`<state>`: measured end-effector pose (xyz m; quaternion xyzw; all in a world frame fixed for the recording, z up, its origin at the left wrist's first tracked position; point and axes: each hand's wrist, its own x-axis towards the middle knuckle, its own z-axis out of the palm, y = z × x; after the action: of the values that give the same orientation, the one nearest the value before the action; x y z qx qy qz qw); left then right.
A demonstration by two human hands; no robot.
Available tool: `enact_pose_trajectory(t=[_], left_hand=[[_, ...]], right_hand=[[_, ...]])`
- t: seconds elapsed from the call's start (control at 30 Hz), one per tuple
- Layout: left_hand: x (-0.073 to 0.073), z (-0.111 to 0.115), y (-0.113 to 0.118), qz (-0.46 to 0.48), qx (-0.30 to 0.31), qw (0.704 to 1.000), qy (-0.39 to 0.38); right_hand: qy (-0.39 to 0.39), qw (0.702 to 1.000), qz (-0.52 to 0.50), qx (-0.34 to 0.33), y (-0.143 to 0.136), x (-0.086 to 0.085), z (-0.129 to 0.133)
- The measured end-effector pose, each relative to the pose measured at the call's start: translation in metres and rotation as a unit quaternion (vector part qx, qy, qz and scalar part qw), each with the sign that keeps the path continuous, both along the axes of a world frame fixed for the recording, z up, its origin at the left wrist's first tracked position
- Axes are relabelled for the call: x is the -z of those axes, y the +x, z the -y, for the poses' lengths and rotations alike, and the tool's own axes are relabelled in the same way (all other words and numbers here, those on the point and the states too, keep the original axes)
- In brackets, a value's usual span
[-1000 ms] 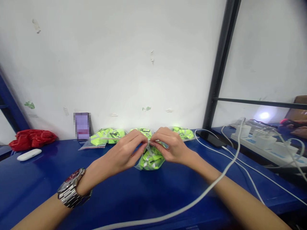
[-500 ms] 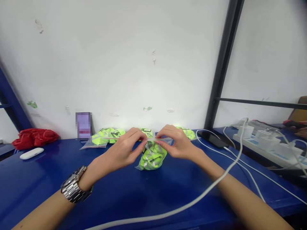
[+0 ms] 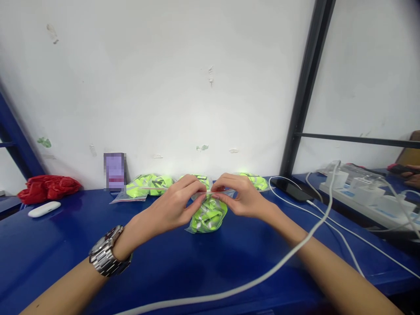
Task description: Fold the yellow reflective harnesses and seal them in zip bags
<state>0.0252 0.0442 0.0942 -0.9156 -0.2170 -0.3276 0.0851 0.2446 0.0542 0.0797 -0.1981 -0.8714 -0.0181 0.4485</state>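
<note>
A clear zip bag [image 3: 209, 216] with a folded neon-yellow reflective garment inside stands on the blue table [image 3: 164, 271] in front of me. My left hand [image 3: 179, 199], with a metal watch on its wrist, pinches the bag's top strip between thumb and fingers. From the other side my right hand [image 3: 238, 194] pinches the same strip, its fingertips close to the left ones. Behind them, along the wall, lie more bagged neon-yellow bundles, one at the left [image 3: 149, 186] and one at the right [image 3: 254, 180]; a third is partly hidden by my hands.
A red plastic bundle [image 3: 49, 188] and a white case [image 3: 44, 209] lie at the left. A pixelated upright box-like object [image 3: 114, 172] leans by the wall. White cable [image 3: 256, 286] crosses the front; a phone [image 3: 292, 190] and power strip [image 3: 370, 197] are right. Another person's hand [image 3: 413, 177] shows far right.
My left hand has slid slightly to the right along the bag's top strip, nearer my right hand. The right hand and the bag have hardly moved.
</note>
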Motion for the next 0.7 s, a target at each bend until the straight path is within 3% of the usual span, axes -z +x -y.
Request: enact_pose_trajectory(t=[0.7], left_hand=[[0.0003, -0.0016, -0.0034, -0.027, -0.008, 0.999, 0.022]], right_hand=[[0.055, 0.997, 0.054, 0.028, 0.0007, 0.0037, -0.0030]])
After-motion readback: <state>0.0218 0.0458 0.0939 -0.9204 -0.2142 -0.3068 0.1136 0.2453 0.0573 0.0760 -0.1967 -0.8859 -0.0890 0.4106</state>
